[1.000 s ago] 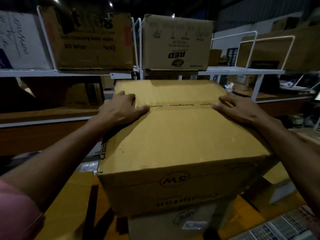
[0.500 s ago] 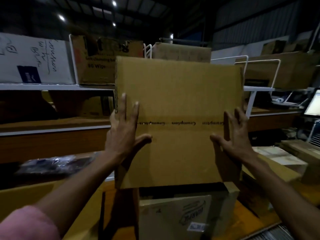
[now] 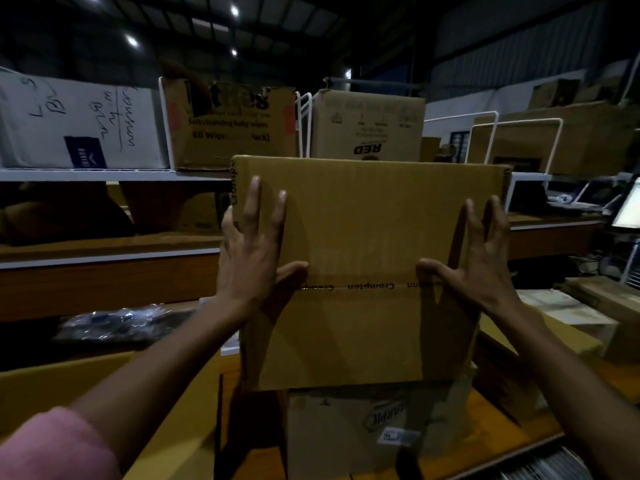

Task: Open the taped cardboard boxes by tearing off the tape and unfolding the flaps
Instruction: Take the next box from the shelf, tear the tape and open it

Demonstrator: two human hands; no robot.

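Observation:
A brown cardboard box (image 3: 360,220) is tipped up so its taped face looks at me. A printed tape strip (image 3: 370,286) runs across the seam of that face. My left hand (image 3: 252,251) lies flat on the box's left side, fingers spread upward and thumb on the tape. On the right edge, my right hand (image 3: 481,258) presses the same way, its thumb reaching the tape. The box rests on a second cardboard box (image 3: 367,431) below it, which has a white label.
White wire shelving (image 3: 104,174) behind holds several cardboard boxes, one printed RED (image 3: 367,126). A yellow-brown work surface (image 3: 173,420) lies at the lower left with a plastic-wrapped dark bundle (image 3: 117,323) beyond it. A lit screen (image 3: 628,209) stands at the right edge.
The box has gone from lying with its taped top upward to standing with that face toward me. Both hands stayed on its sides, fingers now pointing up.

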